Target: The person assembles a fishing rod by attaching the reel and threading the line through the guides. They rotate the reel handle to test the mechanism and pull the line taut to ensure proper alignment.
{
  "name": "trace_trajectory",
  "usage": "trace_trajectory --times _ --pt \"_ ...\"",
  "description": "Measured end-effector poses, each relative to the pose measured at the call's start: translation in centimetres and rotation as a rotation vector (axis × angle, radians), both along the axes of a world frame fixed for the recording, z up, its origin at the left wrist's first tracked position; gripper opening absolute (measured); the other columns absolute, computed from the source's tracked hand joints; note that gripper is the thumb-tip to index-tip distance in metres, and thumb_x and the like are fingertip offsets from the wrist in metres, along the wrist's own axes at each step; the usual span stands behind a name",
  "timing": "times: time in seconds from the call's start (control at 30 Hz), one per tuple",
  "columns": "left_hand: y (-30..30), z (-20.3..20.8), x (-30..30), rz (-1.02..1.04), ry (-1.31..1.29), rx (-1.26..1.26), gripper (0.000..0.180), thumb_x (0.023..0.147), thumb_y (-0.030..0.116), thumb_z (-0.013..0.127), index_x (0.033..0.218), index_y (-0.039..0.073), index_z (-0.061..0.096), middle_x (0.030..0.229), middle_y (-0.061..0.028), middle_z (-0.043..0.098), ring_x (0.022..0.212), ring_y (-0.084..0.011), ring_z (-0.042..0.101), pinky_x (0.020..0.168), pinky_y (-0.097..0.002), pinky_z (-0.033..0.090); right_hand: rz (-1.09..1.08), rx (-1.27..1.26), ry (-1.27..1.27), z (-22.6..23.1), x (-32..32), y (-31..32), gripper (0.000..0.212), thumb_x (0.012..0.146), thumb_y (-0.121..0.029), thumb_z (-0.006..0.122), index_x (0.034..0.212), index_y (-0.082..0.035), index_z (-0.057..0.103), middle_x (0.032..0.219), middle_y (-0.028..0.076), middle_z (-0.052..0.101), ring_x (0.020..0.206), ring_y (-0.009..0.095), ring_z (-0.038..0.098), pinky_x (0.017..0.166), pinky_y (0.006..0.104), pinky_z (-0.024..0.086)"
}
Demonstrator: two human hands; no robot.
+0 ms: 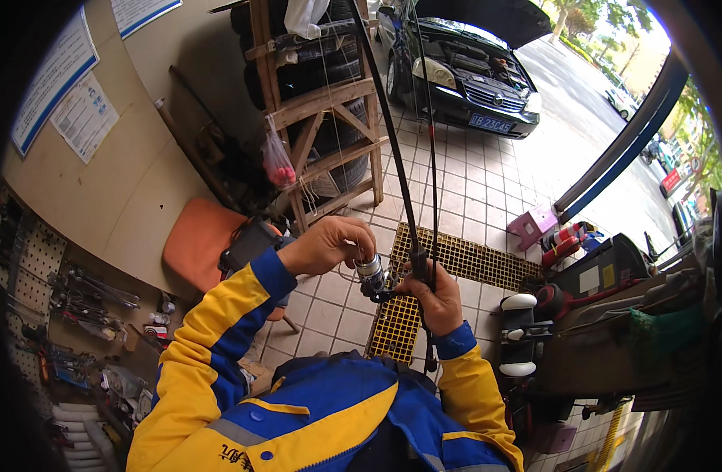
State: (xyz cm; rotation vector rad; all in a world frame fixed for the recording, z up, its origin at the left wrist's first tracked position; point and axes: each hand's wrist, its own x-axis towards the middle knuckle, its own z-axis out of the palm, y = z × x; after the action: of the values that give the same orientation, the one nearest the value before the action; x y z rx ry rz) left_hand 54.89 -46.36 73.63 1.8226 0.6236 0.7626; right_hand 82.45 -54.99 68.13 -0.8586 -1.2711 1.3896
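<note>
My right hand [438, 300] is closed around the black handle of a fishing rod [404, 189], which slants up and away from me. A second thin dark shaft [432, 157] runs beside it; whether it is part of the same rod I cannot tell. Below the rod hangs a silver and dark spinning reel [370, 277], between my hands. The fingers of my left hand [336, 242] are curled and pinched at the top of the reel's spool. Any line between those fingertips is too fine to make out.
A wooden rack [321, 161] with tires stands ahead, an orange chair [199, 240] at left. Yellow grating [471, 259] crosses the tiled floor. Tools line the left wall; a pink stool [534, 226] and dark equipment [605, 315] are at right. A black car [471, 79] with raised hood stands beyond.
</note>
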Motion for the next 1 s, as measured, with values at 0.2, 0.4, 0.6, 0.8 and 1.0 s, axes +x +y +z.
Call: trace_trajectory --times 0.2,0.4,0.6,0.8,1.0 --pt "-0.6 -0.4 0.2 0.215 0.196 0.184 0.012 0.089 0.009 0.079 0.094 0.001 0.071 0.100 -0.0085 0.066 0.090 -0.0188 0.068 0.072 -0.0325 0.057 -0.112 0.169 -0.216 -0.5 -1.3 0.5 0.022 0.102 -0.008 0.071 0.121 -0.001 0.064 0.092 0.007 0.070 0.082 0.014 0.067 0.077 0.0304 0.056" --pt "-0.5 -0.7 0.9 0.573 0.380 0.129 0.036 0.084 0.033 0.086 0.085 0.000 0.074 0.075 -0.0140 0.072 0.068 -0.0261 0.070 0.065 -0.0372 0.054 -0.116 0.185 -0.437 0.9 -2.4 0.0 0.020 0.100 -0.004 0.071 0.118 0.000 0.064 0.091 0.007 0.072 0.088 0.014 0.071 0.079 0.0312 0.057" --pt "-0.3 0.3 -1.0 0.387 0.331 -0.216 0.024 0.085 0.019 0.084 0.092 -0.002 0.076 0.082 -0.0104 0.076 0.073 -0.0167 0.071 0.069 -0.0312 0.057 -0.138 0.190 -0.398 2.0 -3.3 -0.1 0.022 0.097 -0.005 0.072 0.117 -0.001 0.065 0.086 0.006 0.069 0.080 0.014 0.064 0.076 0.0317 0.055" --pt "0.0 -0.4 -1.4 0.209 0.214 0.172 0.014 0.087 -0.002 0.077 0.100 0.000 0.075 0.093 -0.0099 0.076 0.083 -0.0220 0.072 0.079 -0.0327 0.058 -0.117 0.179 -0.390 0.3 -3.0 0.9 0.023 0.098 -0.006 0.073 0.119 -0.001 0.064 0.087 0.008 0.070 0.081 0.016 0.067 0.076 0.0321 0.056" --pt "-0.2 -1.8 -2.2 0.096 0.144 0.233 0.017 0.085 -0.004 0.076 0.100 0.003 0.074 0.094 -0.0112 0.074 0.088 -0.0233 0.072 0.080 -0.0334 0.057 -0.130 0.213 -0.434 -1.9 -2.5 0.1 0.027 0.099 -0.017 0.073 0.121 -0.005 0.065 0.087 0.019 0.071 0.078 0.033 0.072 0.071 0.0391 0.055"
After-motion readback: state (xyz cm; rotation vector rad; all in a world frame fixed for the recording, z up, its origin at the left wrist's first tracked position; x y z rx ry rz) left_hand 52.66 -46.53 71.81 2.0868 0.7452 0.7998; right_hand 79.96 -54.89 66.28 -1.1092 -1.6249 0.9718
